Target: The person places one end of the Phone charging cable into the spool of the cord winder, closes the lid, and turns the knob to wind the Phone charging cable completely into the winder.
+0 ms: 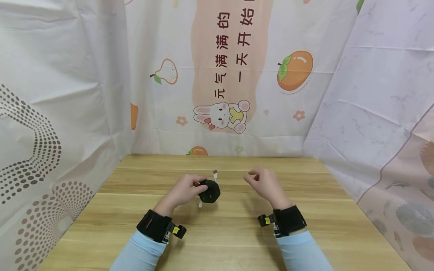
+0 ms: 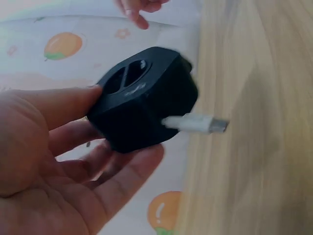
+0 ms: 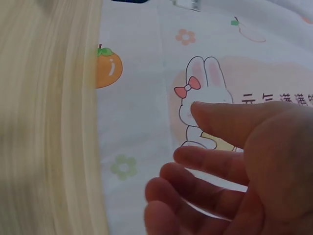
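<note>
My left hand [image 1: 185,189] holds a black hexagonal cable winder [image 1: 213,194] over the table, thumb on its upper face and fingers beneath. In the left wrist view the winder has a round recess with a bar across it. A white charging cable's small plug [image 2: 198,123] sticks out of one side. From the far side rises the cable's USB plug [image 1: 215,174]; the rest of the cable is hidden inside. To the right of the winder and apart from it, my right hand [image 1: 268,185] hovers with loosely bent fingers and nothing in them.
The wooden table [image 1: 217,233] spreads beneath both hands. Behind it hangs a printed curtain [image 1: 162,98] with fruit and a rabbit, and more cloth covers the left and right sides. Each wrist wears a black band [image 1: 154,226] with a small camera.
</note>
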`<state>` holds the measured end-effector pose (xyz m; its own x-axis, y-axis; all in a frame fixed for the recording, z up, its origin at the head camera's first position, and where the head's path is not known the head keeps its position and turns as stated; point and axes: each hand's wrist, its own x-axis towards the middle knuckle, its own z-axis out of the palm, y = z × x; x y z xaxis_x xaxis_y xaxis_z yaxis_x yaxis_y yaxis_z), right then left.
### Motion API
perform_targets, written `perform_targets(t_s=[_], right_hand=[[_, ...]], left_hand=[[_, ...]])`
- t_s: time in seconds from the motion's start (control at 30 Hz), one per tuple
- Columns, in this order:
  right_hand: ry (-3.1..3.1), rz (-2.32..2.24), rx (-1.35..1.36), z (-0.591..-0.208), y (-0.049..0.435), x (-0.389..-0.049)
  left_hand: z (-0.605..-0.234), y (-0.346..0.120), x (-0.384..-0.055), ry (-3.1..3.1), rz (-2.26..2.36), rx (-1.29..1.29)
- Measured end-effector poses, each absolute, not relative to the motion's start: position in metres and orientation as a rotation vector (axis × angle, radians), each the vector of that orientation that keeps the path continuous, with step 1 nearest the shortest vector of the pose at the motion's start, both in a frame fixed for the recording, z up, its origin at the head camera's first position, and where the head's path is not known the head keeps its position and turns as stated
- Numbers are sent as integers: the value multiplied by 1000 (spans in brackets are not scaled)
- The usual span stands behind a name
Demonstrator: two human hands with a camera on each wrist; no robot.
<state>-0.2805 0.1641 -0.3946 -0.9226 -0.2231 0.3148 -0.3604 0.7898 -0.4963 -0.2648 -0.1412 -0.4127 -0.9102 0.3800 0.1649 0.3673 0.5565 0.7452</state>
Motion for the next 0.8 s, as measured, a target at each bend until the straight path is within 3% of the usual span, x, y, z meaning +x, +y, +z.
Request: perform_targets(t_s=[0.3,0.8], right_hand=[[-2914,1092,323,-404,168,-284],[-2940,1111,305,-406,166,-283]], left_hand=[[-430,-140,-270,2610,1287,604],[-437,-133,-265,2680,1091,642]])
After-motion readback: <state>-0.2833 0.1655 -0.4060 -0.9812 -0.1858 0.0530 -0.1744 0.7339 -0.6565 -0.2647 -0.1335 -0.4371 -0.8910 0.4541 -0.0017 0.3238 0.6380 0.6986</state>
